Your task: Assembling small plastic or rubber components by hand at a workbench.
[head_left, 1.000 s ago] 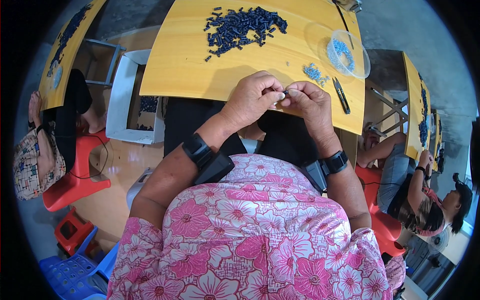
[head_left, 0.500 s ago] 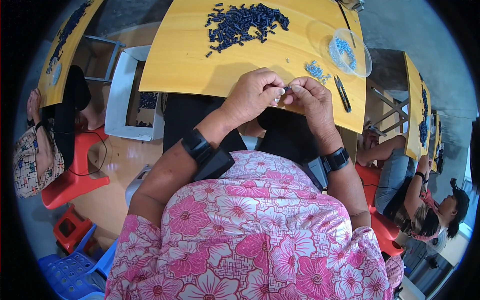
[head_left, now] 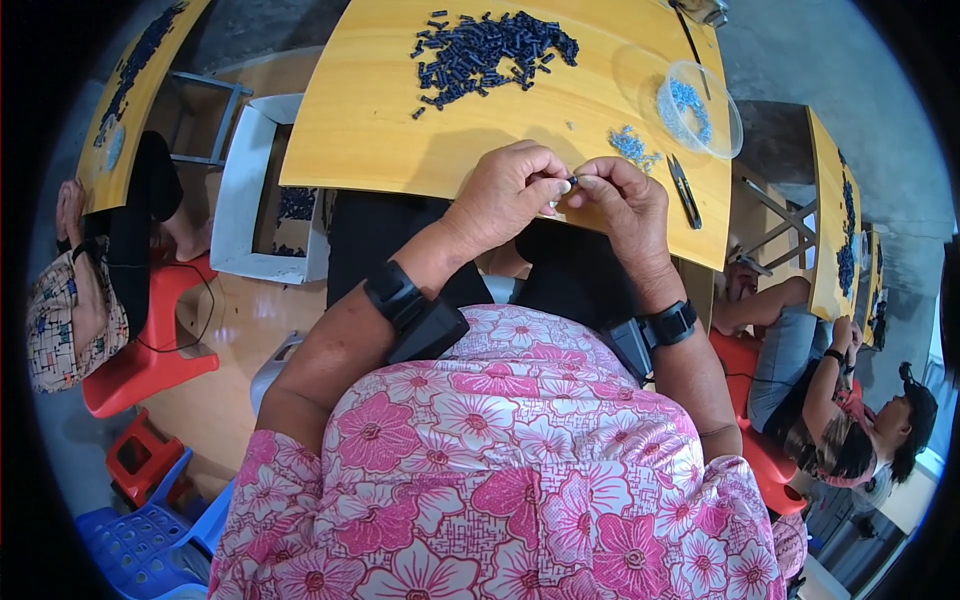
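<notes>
both forearms are extended forward from a pink-and-white floral top [head_left: 480, 440] and angled inward, the hands brought close together over the near edge of a yellow, wood-grained table [head_left: 370, 130]. the left hand [head_left: 505, 195] is held with its back turned up and its fingers [head_left: 540, 160] curled, thumb and forefinger pinched together on a small, dark piece [head_left: 573, 182]. the same piece is gripped from the opposite side by the right hand [head_left: 630, 210], whose thumb and forefinger are likewise closed on it. the piece is held up between the two hands; its full shape cannot be told, as it is mostly covered by the fingertips. black strapped devices [head_left: 672, 323] are worn on both wrists. beyond the hands, a broad pile of black, tubular pieces [head_left: 480, 60] is spread on the table. near the right hand are seen a loose heap of small, light-blue pieces [head_left: 631, 147], a slim, dark, pointed hand tool [head_left: 684, 192] and a clear, round plastic tub [head_left: 730, 125] partly filled with similar blue pieces.
</notes>
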Demonstrator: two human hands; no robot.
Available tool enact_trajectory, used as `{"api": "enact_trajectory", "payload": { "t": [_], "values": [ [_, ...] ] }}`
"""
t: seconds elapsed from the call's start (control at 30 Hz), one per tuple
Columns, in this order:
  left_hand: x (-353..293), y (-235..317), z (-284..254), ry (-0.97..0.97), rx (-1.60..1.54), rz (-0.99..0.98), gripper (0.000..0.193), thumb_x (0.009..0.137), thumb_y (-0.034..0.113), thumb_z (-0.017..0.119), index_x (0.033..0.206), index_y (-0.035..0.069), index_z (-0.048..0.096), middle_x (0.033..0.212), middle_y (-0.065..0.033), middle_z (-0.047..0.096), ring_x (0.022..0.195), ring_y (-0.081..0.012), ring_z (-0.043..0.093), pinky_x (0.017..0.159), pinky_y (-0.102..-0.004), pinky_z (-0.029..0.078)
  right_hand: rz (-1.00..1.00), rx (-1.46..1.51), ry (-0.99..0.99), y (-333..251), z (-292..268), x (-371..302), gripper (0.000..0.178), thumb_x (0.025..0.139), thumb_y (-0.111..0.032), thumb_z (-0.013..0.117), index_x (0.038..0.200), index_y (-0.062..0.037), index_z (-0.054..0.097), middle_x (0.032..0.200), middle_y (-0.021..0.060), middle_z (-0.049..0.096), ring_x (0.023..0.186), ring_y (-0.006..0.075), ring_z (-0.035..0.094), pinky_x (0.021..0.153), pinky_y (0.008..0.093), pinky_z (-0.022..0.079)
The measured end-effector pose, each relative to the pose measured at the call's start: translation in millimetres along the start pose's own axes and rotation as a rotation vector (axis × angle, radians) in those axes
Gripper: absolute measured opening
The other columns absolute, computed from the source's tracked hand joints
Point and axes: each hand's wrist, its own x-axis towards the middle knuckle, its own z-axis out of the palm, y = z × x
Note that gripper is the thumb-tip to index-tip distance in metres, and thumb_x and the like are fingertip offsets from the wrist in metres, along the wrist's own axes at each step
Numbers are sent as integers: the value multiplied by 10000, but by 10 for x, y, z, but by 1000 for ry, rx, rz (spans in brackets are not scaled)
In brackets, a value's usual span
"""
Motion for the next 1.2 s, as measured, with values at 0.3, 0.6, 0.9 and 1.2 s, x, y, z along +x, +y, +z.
{"api": "enact_trajectory", "payload": {
  "t": [0.3, 0.6, 0.9, 1.2],
  "values": [
    [-1, 12, 9, 2, 26, 8, 45, 911, 2, 610, 930, -32, 633, 851, -52, 632, 706, -88, 631, 651, -222, 528, -241, -480, 4, 72, -118, 45, 159, 807, 0, 669, 962, -31, 680, 858, 77, 681, 776, 201, 662, 719, 295, 530],
    [-25, 40, 1, 2, 28, -26, 47, 908, -4, 606, 922, -34, 638, 842, -49, 635, 703, -87, 625, 659, -225, 528, -320, -580, -44, -27, -118, 71, 161, 762, 4, 691, 915, -46, 696, 873, 104, 682, 788, 255, 667, 738, 313, 532],
    [-15, 10, -3, 11, 1, -16, 50, 911, 2, 614, 938, -32, 638, 829, -52, 646, 717, -85, 634, 667, -225, 535, -53, -68, -5, 42, -44, -5, 127, 873, -18, 621, 966, 12, 702, 827, 45, 701, 785, 107, 656, 727, 251, 529],
    [-18, 31, -8, 15, 20, -9, 58, 914, 10, 615, 947, -32, 636, 841, -56, 656, 728, -91, 641, 677, -225, 541, 12, 26, 5, 21, -23, 26, 121, 905, -24, 596, 974, 13, 689, 819, 51, 705, 767, 97, 660, 732, 232, 527]
  ]
}}
